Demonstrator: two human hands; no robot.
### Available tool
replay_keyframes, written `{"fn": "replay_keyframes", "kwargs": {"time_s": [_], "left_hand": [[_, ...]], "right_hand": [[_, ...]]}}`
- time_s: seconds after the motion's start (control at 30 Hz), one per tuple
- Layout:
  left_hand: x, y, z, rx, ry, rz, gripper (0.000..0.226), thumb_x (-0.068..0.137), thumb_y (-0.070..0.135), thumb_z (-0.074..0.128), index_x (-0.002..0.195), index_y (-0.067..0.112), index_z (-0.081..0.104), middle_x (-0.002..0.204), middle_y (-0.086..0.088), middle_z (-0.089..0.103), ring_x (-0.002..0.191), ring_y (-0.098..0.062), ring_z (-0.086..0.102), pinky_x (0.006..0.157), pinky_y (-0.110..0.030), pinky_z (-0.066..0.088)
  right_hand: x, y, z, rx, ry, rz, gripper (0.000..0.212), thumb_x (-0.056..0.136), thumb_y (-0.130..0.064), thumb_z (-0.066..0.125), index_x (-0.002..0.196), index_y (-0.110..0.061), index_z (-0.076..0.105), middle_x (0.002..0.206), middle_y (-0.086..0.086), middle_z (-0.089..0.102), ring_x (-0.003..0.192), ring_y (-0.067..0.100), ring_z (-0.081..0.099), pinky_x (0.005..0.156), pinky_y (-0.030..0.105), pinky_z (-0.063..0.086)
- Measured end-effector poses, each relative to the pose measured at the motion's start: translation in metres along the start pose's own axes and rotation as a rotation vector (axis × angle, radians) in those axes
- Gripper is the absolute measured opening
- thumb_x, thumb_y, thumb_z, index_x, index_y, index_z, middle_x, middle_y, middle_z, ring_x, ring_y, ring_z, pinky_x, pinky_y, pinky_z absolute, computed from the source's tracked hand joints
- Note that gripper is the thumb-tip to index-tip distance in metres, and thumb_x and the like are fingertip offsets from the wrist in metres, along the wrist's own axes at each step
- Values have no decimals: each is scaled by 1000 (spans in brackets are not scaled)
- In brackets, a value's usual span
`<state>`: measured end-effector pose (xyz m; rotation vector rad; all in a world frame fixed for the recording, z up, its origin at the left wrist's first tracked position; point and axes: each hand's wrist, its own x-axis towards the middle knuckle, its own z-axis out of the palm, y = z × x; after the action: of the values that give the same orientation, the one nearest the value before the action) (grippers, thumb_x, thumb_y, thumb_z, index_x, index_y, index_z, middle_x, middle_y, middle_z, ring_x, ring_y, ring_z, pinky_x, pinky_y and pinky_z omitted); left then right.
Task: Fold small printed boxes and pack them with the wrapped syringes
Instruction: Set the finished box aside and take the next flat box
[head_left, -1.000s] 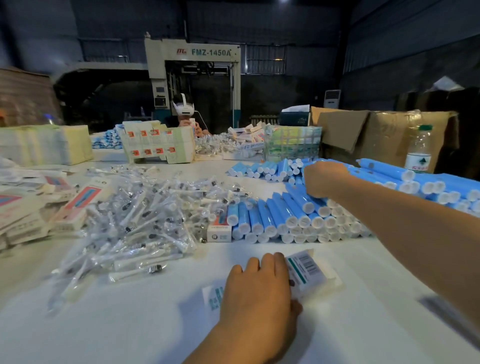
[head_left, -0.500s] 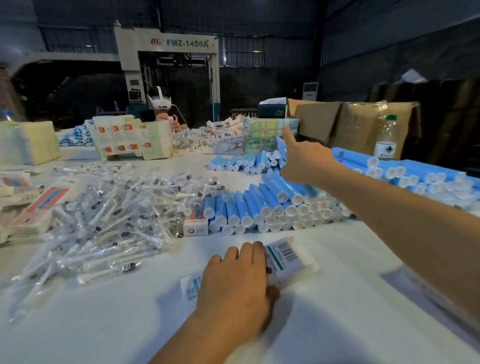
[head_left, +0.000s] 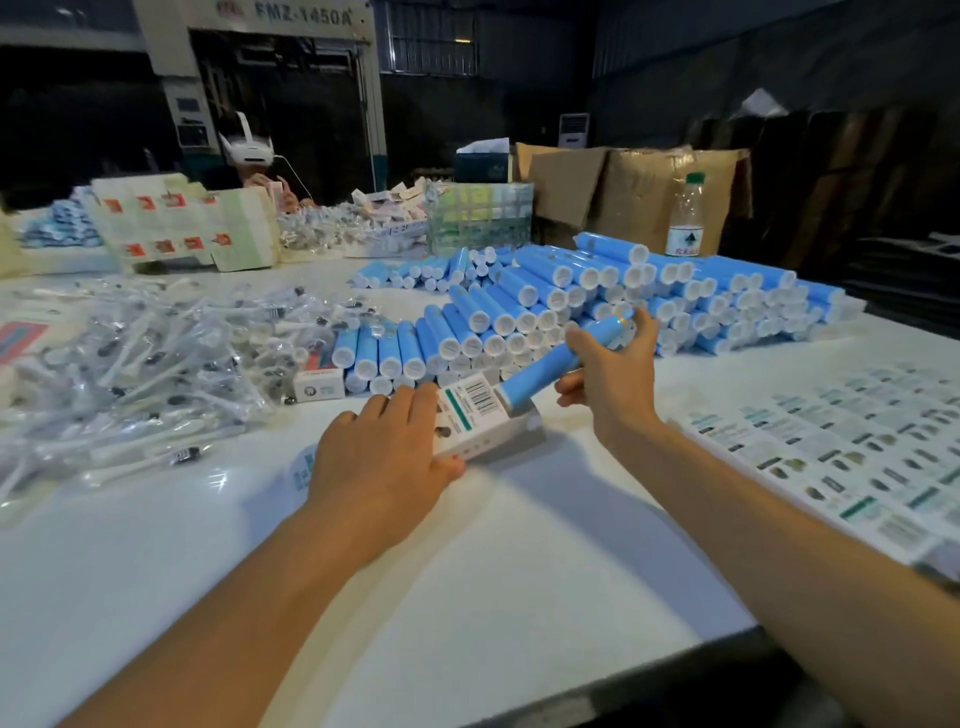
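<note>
Printed box (head_left: 480, 418), white with a barcode and a green stripe, lies on the white table (head_left: 519, 561) just in front of the heap of blue tubes (head_left: 597, 306), its open end turned toward that heap. Left hand (head_left: 384, 462) lies over the box's near end, fingers laid across its top and thumb curled under its edge, holding it down. Right hand (head_left: 615, 376) grasps a single blue tube (head_left: 558, 364) between fingers and thumb, the tube's lower end touching the box's open end. Wrapped syringes (head_left: 156, 358) are piled left of the heap, with a small closed carton (head_left: 318, 383) between them. Sheets of flat printed cartons (head_left: 857, 447) lie right of the box.
</note>
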<state>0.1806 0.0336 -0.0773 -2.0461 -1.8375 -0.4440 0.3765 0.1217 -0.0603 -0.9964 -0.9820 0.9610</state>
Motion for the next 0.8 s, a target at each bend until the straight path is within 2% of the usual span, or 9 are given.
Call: {"fn": "replay_keyframes", "kwargs": {"time_s": [0.07, 0.17, 0.3, 0.37, 0.5, 0.53, 0.63, 0.7, 0.8], "left_hand": [[-1, 1, -1, -4, 11, -3, 74, 87, 64, 37, 142, 20, 14, 137, 4, 37, 120, -17, 40, 88, -34, 36], [-1, 3, -1, -5, 25, -3, 75, 87, 64, 37, 142, 20, 14, 137, 3, 37, 121, -18, 40, 88, -34, 37], [0, 2, -1, -21, 41, -15, 74, 87, 64, 37, 142, 20, 15, 137, 3, 38, 121, -18, 39, 87, -34, 37], [0, 1, -1, -36, 48, -26, 73, 87, 63, 39, 142, 20, 15, 137, 3, 37, 121, -19, 39, 87, -34, 37], [2, -2, 0, -51, 42, -31, 72, 87, 62, 39, 141, 20, 15, 136, 3, 38, 120, -19, 40, 86, -34, 36], [2, -3, 0, -49, 27, -35, 74, 87, 64, 40, 140, 20, 15, 136, 3, 38, 119, -19, 40, 86, -34, 36], [1, -2, -1, -30, -18, -3, 78, 86, 64, 42, 142, 19, 14, 137, 2, 37, 119, -20, 39, 88, -34, 36], [1, -1, 1, -34, -36, 31, 75, 87, 61, 44, 142, 18, 17, 137, 1, 38, 117, -20, 40, 85, -34, 33], [1, 3, 0, -10, -68, 47, 69, 88, 53, 48, 140, 15, 24, 132, -4, 43, 112, -24, 43, 79, -36, 31]], "right_hand": [[-5, 4, 4, 32, -35, 45, 65, 86, -15, 64, 135, -29, 25, 77, 15, 62, 38, 17, 54, 40, 25, 45], [-15, 10, 10, -12, -80, 32, 37, 86, -19, 67, 111, -23, 39, 82, 13, 63, 41, 14, 54, 39, 23, 42], [-23, 11, 11, -241, -39, -92, 9, 89, -29, 64, 83, -23, 60, 81, -1, 61, 70, 16, 53, 60, 26, 39], [-30, 13, 12, -323, -126, -165, 27, 93, -31, 56, 69, -23, 65, 77, -7, 61, 74, 12, 54, 64, 24, 39], [-39, 14, 15, -296, -248, -171, 23, 96, -36, 49, 85, -20, 62, 75, -8, 70, 72, 0, 58, 61, 11, 41], [-36, 14, 14, -286, -221, -178, 26, 96, -34, 49, 82, -18, 64, 81, -8, 69, 75, -1, 57, 66, 12, 42], [-27, 9, 11, -279, -115, -150, 37, 97, -29, 48, 67, -19, 66, 100, 4, 65, 84, 9, 52, 83, 34, 42], [-25, 1, 15, -299, -105, -195, 36, 97, -27, 49, 65, -23, 65, 96, 5, 65, 80, 7, 51, 81, 35, 41], [-31, -15, 38, -454, -220, -424, 30, 92, -18, 53, 66, -16, 67, 77, -6, 64, 71, 0, 53, 66, 20, 38]]}}
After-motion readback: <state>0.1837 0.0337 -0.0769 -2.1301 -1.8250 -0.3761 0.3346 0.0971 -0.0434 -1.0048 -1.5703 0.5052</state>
